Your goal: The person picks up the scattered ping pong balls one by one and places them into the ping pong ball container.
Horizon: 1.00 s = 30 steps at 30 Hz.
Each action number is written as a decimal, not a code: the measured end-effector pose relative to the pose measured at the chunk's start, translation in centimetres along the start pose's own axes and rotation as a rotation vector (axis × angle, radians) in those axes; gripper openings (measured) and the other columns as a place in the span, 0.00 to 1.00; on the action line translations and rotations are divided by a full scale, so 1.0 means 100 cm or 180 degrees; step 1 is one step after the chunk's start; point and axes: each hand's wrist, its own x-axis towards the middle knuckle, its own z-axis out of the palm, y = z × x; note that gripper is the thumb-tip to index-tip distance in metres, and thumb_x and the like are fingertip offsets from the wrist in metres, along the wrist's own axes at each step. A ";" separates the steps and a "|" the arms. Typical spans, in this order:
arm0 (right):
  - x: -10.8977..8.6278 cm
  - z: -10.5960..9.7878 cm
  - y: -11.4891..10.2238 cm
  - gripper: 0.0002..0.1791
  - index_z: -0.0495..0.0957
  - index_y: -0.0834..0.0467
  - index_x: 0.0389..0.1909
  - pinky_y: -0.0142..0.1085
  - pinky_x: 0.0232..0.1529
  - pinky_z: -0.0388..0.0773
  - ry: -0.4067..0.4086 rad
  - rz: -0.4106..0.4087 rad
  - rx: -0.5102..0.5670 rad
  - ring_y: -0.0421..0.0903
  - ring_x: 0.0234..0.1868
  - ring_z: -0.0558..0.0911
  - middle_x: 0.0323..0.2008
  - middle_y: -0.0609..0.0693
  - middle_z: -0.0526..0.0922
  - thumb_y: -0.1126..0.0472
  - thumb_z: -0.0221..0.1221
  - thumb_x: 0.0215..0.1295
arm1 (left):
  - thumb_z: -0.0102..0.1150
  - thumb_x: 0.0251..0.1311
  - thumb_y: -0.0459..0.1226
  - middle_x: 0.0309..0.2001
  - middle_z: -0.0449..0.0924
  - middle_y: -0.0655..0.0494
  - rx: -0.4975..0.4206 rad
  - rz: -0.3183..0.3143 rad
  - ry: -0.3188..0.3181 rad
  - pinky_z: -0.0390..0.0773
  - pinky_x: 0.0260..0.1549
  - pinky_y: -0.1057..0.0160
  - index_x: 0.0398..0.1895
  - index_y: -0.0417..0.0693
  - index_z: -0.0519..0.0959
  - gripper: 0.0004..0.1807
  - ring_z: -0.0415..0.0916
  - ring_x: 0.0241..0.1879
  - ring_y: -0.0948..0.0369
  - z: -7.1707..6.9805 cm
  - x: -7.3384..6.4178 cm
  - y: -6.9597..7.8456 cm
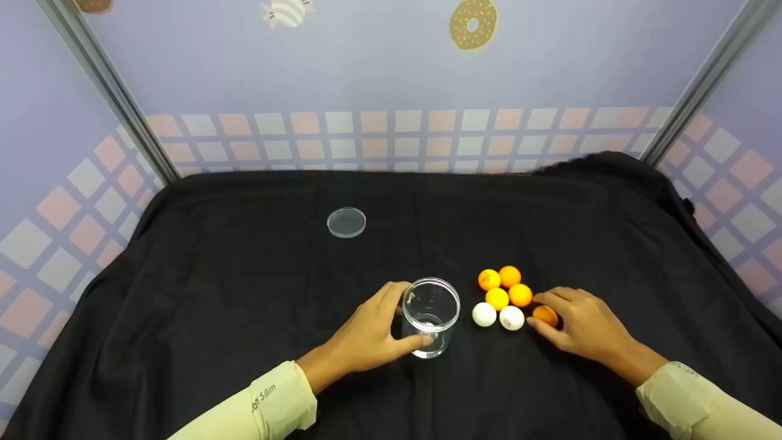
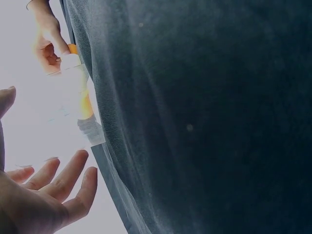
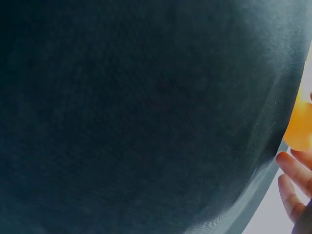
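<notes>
My left hand is spread at the near left side of a clear plastic jar, which stands upright without its lid. The thumb crosses the jar's front and the fingertips are right at its left side; in the left wrist view the fingers are parted and slightly bent. My right hand holds an orange ping-pong ball between thumb and fingers, low over the black cloth. Left of it lie several more orange balls and two white balls, grouped close together.
A round clear lid lies flat farther back, left of the jar. Black cloth covers the table, bunched up at the back right corner. Patterned walls enclose the back and both sides.
</notes>
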 end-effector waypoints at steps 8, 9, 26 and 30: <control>0.000 0.001 0.000 0.13 0.86 0.52 0.35 0.41 0.29 0.81 -0.0075 -0.0002 0.0118 0.38 0.28 0.78 0.32 0.45 0.85 0.51 0.75 0.53 | 0.71 0.54 0.61 0.57 0.74 0.62 -0.0029 0.0045 0.0007 0.83 0.53 0.61 0.67 0.53 0.68 0.42 0.79 0.49 0.65 0.000 0.000 0.000; 0.001 0.001 -0.001 0.13 0.86 0.52 0.35 0.40 0.29 0.81 -0.0073 0.0002 0.0119 0.38 0.28 0.78 0.32 0.45 0.85 0.51 0.75 0.53 | 0.71 0.54 0.62 0.58 0.74 0.62 -0.0022 0.0046 0.0006 0.83 0.53 0.61 0.67 0.53 0.68 0.42 0.79 0.49 0.65 0.000 0.000 0.000; 0.037 -0.017 -0.015 0.12 0.86 0.53 0.34 0.36 0.30 0.81 0.0462 -0.0331 0.0213 0.40 0.29 0.80 0.33 0.45 0.85 0.55 0.76 0.51 | 0.69 0.55 0.64 0.56 0.74 0.63 0.0085 0.0054 0.0008 0.81 0.51 0.65 0.67 0.54 0.67 0.43 0.76 0.48 0.66 -0.001 -0.001 -0.001; 0.051 -0.023 -0.026 0.13 0.86 0.54 0.35 0.33 0.30 0.81 0.0594 -0.0454 0.0275 0.39 0.29 0.81 0.33 0.45 0.85 0.55 0.77 0.51 | 0.69 0.55 0.63 0.56 0.73 0.64 0.0075 0.0025 -0.0027 0.80 0.52 0.65 0.67 0.55 0.67 0.42 0.76 0.49 0.66 0.000 0.000 -0.002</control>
